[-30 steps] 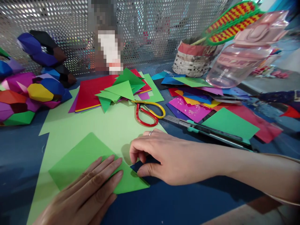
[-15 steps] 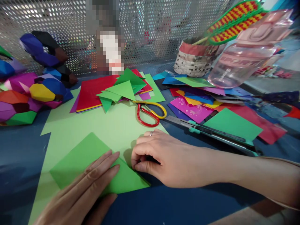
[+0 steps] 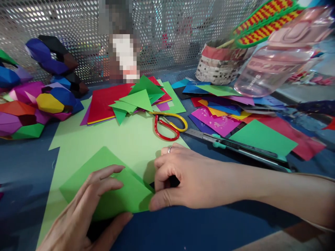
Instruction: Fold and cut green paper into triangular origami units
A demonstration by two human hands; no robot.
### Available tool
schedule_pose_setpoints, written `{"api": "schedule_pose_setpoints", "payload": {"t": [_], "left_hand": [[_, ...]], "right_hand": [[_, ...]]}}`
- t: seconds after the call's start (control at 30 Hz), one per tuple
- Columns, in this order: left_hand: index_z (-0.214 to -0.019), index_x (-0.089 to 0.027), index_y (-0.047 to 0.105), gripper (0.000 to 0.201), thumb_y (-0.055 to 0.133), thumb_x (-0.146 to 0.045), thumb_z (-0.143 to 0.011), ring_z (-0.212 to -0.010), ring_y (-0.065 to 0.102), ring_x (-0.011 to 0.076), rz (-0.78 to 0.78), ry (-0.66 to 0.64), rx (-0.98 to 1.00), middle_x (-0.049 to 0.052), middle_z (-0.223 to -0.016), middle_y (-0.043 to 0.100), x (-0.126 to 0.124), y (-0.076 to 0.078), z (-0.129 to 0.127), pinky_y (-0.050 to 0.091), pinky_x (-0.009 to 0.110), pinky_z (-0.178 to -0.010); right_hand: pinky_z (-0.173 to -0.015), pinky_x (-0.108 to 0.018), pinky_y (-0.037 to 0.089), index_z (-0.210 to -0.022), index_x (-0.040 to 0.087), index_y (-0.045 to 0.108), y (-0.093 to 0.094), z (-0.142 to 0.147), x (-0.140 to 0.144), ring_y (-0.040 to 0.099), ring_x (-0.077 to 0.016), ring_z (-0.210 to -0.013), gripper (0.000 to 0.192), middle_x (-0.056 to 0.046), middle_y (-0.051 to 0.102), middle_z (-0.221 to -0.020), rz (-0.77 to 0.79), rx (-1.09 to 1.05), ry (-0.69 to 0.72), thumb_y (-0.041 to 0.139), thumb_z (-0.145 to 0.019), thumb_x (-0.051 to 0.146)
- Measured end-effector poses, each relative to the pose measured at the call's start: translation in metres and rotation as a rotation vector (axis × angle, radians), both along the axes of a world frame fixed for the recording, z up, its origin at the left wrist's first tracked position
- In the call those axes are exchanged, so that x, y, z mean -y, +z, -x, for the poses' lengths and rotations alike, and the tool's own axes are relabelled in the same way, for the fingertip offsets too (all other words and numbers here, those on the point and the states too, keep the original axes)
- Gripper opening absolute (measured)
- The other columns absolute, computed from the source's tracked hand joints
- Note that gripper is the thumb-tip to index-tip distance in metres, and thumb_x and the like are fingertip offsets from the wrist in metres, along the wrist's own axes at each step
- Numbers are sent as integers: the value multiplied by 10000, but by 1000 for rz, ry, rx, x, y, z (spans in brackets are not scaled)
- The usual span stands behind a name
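A green square of paper (image 3: 104, 160), with a folded flap at its right side, lies on a larger light green sheet (image 3: 86, 130). My right hand (image 3: 175, 181) pinches the folded paper's right corner between thumb and bent fingers. Over the paper's near left part, my left hand (image 3: 91, 205) is open, fingers spread and slightly arched, its thumb by the near edge. Whether its fingertips touch the paper I cannot tell. Just beyond my right hand lie scissors (image 3: 167, 134) with red and yellow handles.
An open-bladed utility knife (image 3: 235, 150) lies right of the scissors. Coloured papers (image 3: 110, 99) are piled behind, with more sheets (image 3: 222, 120) to the right. Faceted paper models (image 3: 52, 99) stand left. A woven basket (image 3: 217, 66) and pink bottle (image 3: 272, 66) stand before the perforated metal panel (image 3: 162, 42).
My left fingers have lifted and spread from lying flat on the green paper. My right hand has shifted slightly right and now pinches the paper's corner.
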State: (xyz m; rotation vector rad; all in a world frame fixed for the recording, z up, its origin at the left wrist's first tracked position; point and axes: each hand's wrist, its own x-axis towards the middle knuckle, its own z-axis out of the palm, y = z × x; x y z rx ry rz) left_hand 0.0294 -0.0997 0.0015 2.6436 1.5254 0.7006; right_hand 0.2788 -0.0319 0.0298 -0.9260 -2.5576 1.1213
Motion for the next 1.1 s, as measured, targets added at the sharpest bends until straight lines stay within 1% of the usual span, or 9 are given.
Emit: {"api": "schedule_pose_setpoints", "payload": {"t": [0.13, 0.23, 0.37, 0.5, 0.6, 0.7, 0.83, 0.97, 1.1], "left_hand": [[-1164, -241, 512, 326, 561, -470, -937, -940, 702, 196, 0, 64, -10, 39, -1133, 665, 1, -3, 5, 568, 244, -776], [-1145, -262, 518, 385, 526, -584, -934, -733, 694, 158, 21, 76, -40, -7, -959, 678, 0, -4, 12, 556, 220, -670], [-1120, -304, 518, 400, 492, -650, -922, -680, 683, 149, 79, 65, -24, -47, -875, 691, -3, -5, 17, 520, 201, -593], [-1054, -324, 536, 358, 533, -648, -902, -654, 678, 135, 111, 77, 23, -75, -829, 694, -1, -8, 20, 503, 183, -578], [-1024, -318, 549, 333, 606, -603, -860, -642, 659, 133, 154, 123, 63, -77, -816, 689, 0, -11, 23, 499, 179, -566], [-1010, -316, 565, 302, 644, -537, -820, -568, 591, 115, 171, 160, 51, -93, -740, 650, -2, -11, 26, 497, 162, -549], [-1021, -328, 563, 300, 638, -519, -802, -567, 604, 106, 160, 135, 38, -115, -735, 653, -4, -7, 25, 501, 135, -525], [-1054, -341, 555, 287, 600, -501, -820, -595, 638, 117, 156, 131, 44, -119, -784, 661, -5, -3, 22, 528, 156, -545], [-1068, -330, 556, 285, 620, -492, -841, -500, 590, 118, 132, 66, 47, -92, -719, 640, -6, -4, 24, 524, 170, -482]], "right_hand": [[-713, -263, 372, -732, 205, 731, 2, 0, 0, 589, -138, -780, 222, 34, 661, -715, 14, 22, 30, 781, -827, 399], [-718, -278, 366, -726, 187, 689, 6, 1, 2, 585, -151, -814, 200, 24, 664, -736, -18, 75, 21, 733, -879, 309], [-764, -300, 367, -731, 173, 660, 8, 3, 3, 576, -152, -816, 205, 19, 669, -750, -37, 97, 42, 695, -908, 271], [-744, -282, 371, -753, 179, 679, 7, 1, 0, 589, -148, -826, 200, 23, 677, -764, -11, 68, 58, 713, -898, 314], [-708, -259, 378, -762, 189, 716, 7, -1, -2, 600, -154, -849, 227, 19, 680, -781, 22, 56, 70, 782, -827, 396], [-720, -252, 384, -753, 193, 743, 8, -2, -2, 601, -152, -850, 178, 23, 675, -764, 31, 59, 86, 818, -792, 349], [-742, -260, 386, -753, 187, 737, 10, -2, -1, 602, -164, -887, 132, 16, 685, -776, 19, 77, 83, 789, -827, 284], [-758, -272, 381, -758, 178, 706, 12, -2, 0, 601, -159, -878, 130, 15, 692, -806, -1, 91, 85, 764, -850, 250], [-751, -280, 379, -772, 180, 700, 10, -1, 0, 594, -168, -877, 198, 20, 656, -773, -40, 88, 131, 799, -814, 346]]}}
